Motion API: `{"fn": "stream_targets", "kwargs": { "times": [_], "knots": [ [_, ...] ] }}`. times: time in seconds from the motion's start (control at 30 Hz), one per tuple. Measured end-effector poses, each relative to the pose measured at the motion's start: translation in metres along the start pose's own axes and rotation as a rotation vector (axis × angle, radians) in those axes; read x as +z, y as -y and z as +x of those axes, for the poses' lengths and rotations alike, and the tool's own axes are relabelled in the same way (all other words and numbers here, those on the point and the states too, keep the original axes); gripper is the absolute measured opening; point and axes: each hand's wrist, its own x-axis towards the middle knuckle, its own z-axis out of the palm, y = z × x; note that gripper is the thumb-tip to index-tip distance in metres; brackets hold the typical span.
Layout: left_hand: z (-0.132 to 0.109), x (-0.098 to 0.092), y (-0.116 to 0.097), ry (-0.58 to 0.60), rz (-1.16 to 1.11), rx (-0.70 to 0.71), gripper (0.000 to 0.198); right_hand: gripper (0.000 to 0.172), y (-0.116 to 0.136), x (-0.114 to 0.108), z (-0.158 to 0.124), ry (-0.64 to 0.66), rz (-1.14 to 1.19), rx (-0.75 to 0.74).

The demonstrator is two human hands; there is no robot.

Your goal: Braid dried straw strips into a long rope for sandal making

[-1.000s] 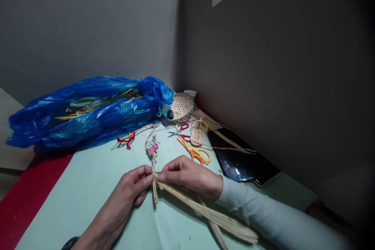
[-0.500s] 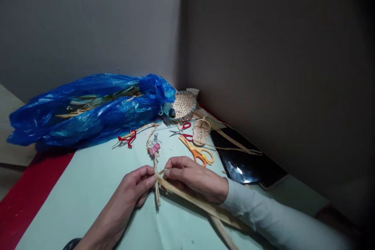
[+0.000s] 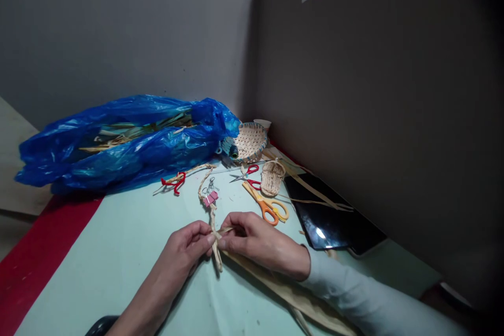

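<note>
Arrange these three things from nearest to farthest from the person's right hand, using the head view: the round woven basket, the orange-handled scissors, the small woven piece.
1. Orange-handled scissors: just beyond the right hand.
2. Small woven piece: farther back, behind those scissors.
3. Round woven basket: at the back, beside the blue bag.
</note>
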Motion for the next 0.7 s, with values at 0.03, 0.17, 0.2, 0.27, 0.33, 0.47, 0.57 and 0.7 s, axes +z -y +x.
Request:
{"fn": "stream_targets", "kwargs": {
  "times": [0.03, 0.17, 0.2, 0.27, 0.33, 0.47, 0.57, 0.7],
  "knots": [
    [-0.001, 0.001, -0.001, -0.016, 0.010, 0.002, 0.025, 0.018, 0.001, -0.002, -0.001, -0.019, -0.081, -0.020],
    [-0.001, 0.005, -0.002, -0.059, 0.045, 0.010, 0.025, 0.021, 0.007, -0.007, -0.004, -0.084, -0.319, -0.078],
    [0.000, 0.005, -0.002, -0.064, 0.049, 0.016, 0.025, 0.022, 0.009, -0.008, -0.005, -0.091, -0.356, -0.092],
    [0.000, 0.005, -0.001, -0.066, 0.053, 0.026, 0.024, 0.022, 0.011, -0.009, -0.007, -0.098, -0.407, -0.111],
    [0.000, 0.005, 0.000, -0.070, 0.054, 0.036, 0.024, 0.022, 0.012, -0.008, -0.010, -0.099, -0.440, -0.126],
    [0.000, 0.007, 0.001, -0.089, 0.049, 0.065, 0.025, 0.021, 0.015, -0.003, -0.016, -0.133, -0.522, -0.177],
    [-0.002, 0.013, 0.003, -0.131, 0.043, 0.076, 0.025, 0.023, 0.017, 0.004, -0.021, -0.142, -0.554, -0.203],
    [-0.002, 0.020, 0.008, -0.213, -0.049, 0.100, 0.023, 0.022, 0.015, 0.017, -0.026, -0.195, -0.606, -0.206]
  ]
}}
